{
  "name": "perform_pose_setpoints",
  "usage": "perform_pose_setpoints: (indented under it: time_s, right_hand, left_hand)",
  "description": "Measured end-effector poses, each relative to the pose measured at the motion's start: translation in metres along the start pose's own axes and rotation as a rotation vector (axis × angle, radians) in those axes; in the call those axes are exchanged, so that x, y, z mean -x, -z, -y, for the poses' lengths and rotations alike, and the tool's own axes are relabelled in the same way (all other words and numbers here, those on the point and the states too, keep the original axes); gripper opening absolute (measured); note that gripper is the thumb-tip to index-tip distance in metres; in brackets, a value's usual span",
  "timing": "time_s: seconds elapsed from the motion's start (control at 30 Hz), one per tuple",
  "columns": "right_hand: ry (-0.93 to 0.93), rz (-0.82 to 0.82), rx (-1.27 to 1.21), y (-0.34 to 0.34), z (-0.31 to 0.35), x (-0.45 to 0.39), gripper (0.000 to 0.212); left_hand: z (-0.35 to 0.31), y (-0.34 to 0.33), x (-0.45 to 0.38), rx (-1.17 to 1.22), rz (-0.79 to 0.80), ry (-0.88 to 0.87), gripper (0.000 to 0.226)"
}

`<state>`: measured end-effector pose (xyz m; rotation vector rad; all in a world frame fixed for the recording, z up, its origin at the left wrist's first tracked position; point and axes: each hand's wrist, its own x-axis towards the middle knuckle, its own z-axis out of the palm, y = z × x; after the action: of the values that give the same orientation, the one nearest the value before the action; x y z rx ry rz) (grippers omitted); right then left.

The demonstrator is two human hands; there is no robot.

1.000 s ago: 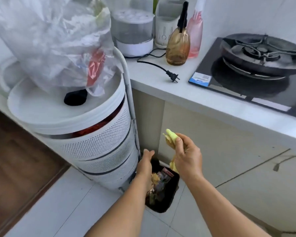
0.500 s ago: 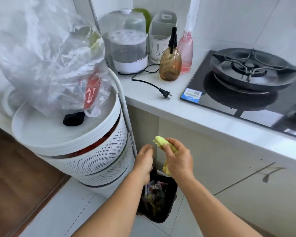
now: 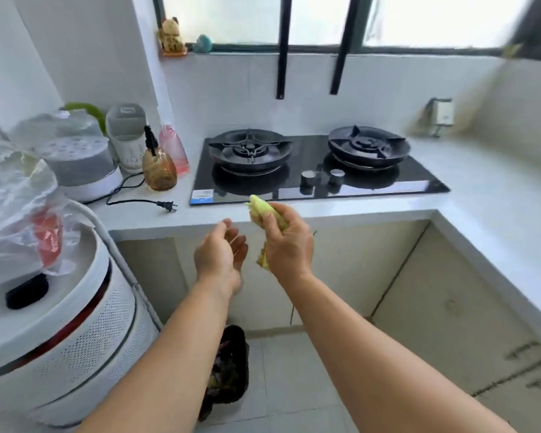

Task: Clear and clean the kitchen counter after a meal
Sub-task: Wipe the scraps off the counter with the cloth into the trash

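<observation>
Two hands sit in front of me, just below the front edge of the worktop (image 3: 294,210). My right hand (image 3: 289,242) is curled round a yellow-green cloth (image 3: 264,209), one end poking up past the fingers toward the hob (image 3: 319,170) and a scrap of it hanging out under the palm; I take it for a wiping rag, though the blur leaves that unsure. My left hand (image 3: 221,254) holds nothing, its fingers loosely spread and turned toward the right hand, close beside it but not touching.

What the next move turns on, as I judge it, is that the cloth lies straight ahead of and slightly below the worktop's front edge, its long axis running up and away from me, so the right hand is the one placed to lift it onto the surface and wipe. The nearest bare stretch is the strip between the front edge and the hob. Off toward the left end stand an amber pump bottle (image 3: 159,168), a pink spray bottle (image 3: 174,148) and a loose plug (image 3: 168,206), which a sweep that way would meet. Down on the floor between my forearms is the black bin (image 3: 230,370), partly hidden.
</observation>
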<state>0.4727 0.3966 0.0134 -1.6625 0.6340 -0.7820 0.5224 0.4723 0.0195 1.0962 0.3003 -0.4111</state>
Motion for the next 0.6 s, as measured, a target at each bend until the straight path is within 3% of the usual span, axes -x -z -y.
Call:
perform_pose_setpoints:
  time_s: [0.23,0.43,0.6]
  right_hand:
    - [0.103,-0.379,-0.055,0.141,0.056,0.051,0.016]
    - [0.194,-0.715,-0.024,0.292,0.086,0.122,0.006]
    - [0.193,-0.896,-0.054,0.402,0.086,0.212,0.004]
  left_hand:
    - [0.024,-0.076,0.134,0.109,0.36,0.157,0.012]
    - [0.09,-0.137,0.269,0.11,0.671,0.378,0.018]
    - [0.163,-0.152,0.393,0.055,0.88,0.531,0.025]
